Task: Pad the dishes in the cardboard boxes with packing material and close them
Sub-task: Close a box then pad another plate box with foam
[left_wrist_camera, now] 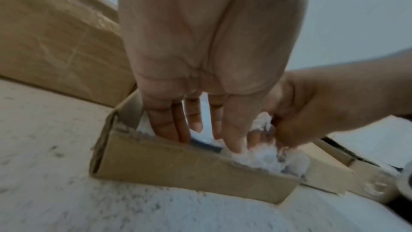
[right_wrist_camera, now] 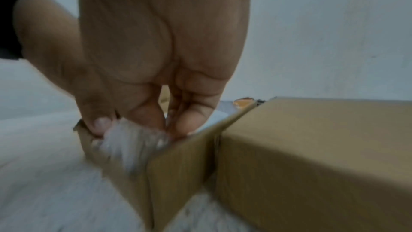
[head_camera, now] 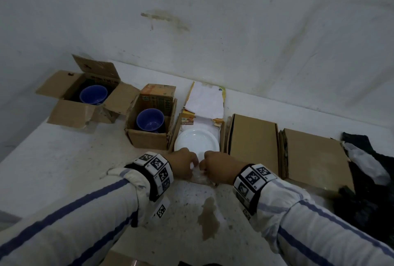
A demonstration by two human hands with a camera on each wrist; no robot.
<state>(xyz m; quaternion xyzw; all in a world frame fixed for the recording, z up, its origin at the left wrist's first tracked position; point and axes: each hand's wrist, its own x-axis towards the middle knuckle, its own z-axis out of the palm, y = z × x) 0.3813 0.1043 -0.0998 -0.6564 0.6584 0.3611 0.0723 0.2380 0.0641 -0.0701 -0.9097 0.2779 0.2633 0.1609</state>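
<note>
A white plate (head_camera: 196,140) lies in the open middle cardboard box (head_camera: 222,135), whose near wall (left_wrist_camera: 178,161) (right_wrist_camera: 178,161) faces me. Both hands meet at that near wall over a wad of clear-white packing material (head_camera: 199,175) (left_wrist_camera: 260,160) (right_wrist_camera: 131,144). My left hand (head_camera: 185,164) (left_wrist_camera: 245,140) reaches its fingers down into the box and holds the wad between thumb and forefinger. My right hand (head_camera: 211,164) (left_wrist_camera: 287,130) (right_wrist_camera: 140,126) pinches the same wad between thumb and fingers at the box's near right corner. The wrist views are blurred.
Two open boxes at the left each hold a blue bowl (head_camera: 93,94) (head_camera: 150,119). Two closed boxes (head_camera: 253,144) (head_camera: 313,157) stand right of the plate box, touching it. White paper (head_camera: 204,101) lies on its far flap. Dark bag (head_camera: 366,180) at far right; wall behind.
</note>
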